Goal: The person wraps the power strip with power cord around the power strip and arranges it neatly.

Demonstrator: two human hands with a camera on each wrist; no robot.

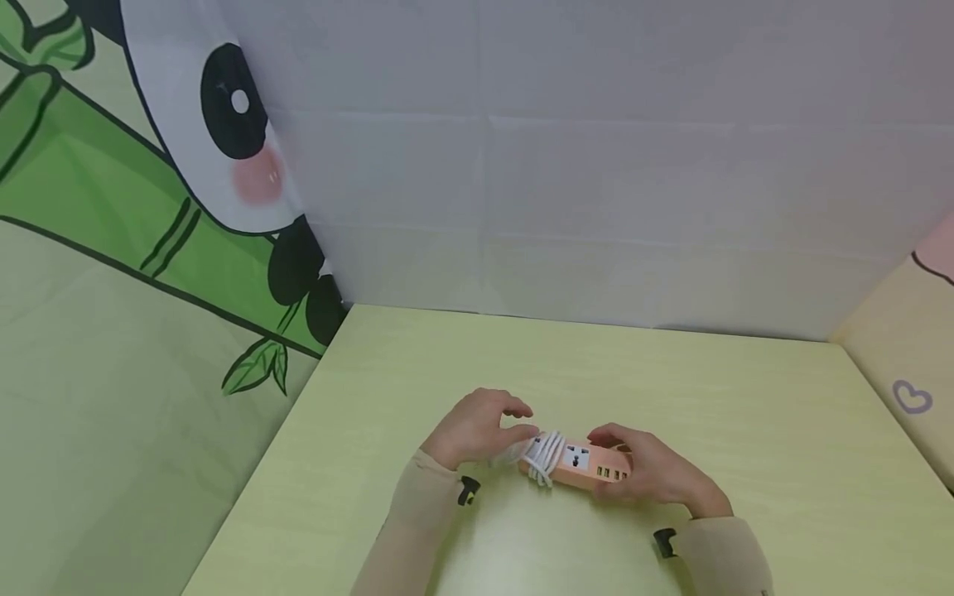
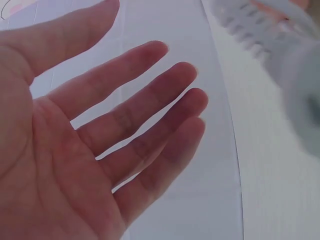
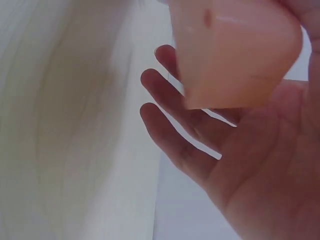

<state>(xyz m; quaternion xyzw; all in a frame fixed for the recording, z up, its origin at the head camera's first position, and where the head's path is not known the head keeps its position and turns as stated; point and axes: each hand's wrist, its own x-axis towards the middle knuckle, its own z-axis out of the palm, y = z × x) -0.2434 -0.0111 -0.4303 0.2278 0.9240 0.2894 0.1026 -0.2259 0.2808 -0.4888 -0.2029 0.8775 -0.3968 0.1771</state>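
An orange power strip (image 1: 589, 465) is held just over the table, with sockets and several USB ports on its upper face. Its white cord (image 1: 547, 457) is wound round the left part. My right hand (image 1: 652, 468) grips the right end between thumb and fingers; the right wrist view shows the orange end (image 3: 240, 55) against that hand's palm. My left hand (image 1: 480, 430) is beside the cord-wrapped end, its fingers apart and nothing in the palm. In the left wrist view a blurred white plug (image 2: 302, 85) with a ribbed neck hangs close to the camera, right of the fingers.
The pale yellow table (image 1: 417, 364) reaches back to a plain whitish wall sheet (image 1: 596, 182). A sheet with a cartoon panda and green bamboo (image 1: 112, 157) covers the left side. On the right stands a cream panel with a heart (image 1: 913, 397).
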